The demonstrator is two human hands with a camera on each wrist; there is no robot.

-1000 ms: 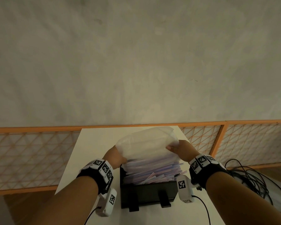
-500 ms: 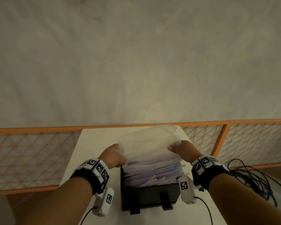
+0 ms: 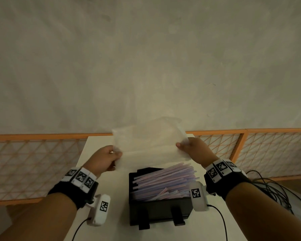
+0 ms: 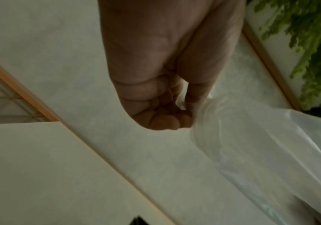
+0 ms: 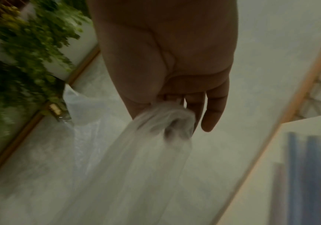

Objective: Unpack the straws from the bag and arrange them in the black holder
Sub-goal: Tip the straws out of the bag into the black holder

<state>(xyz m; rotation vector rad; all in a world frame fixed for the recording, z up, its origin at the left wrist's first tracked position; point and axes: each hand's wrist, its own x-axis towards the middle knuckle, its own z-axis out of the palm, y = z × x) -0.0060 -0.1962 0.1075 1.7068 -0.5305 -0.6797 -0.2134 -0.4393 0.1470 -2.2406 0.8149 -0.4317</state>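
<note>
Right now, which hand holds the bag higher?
The right hand; it pinches the bag at its upper right corner, while the left hand grips lower.

A translucent white bag [image 3: 149, 141], limp and crumpled, hangs at frame centre just above the black holder [image 3: 159, 210]. The holder sits at lower centre, heaped with pastel pink and blue straws [image 3: 165, 183] lying slantwise, ends overhanging its right rim.

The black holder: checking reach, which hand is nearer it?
Right. The right hand holds the bag above the black holder's far right corner; the left hand hangs farther left.
</note>
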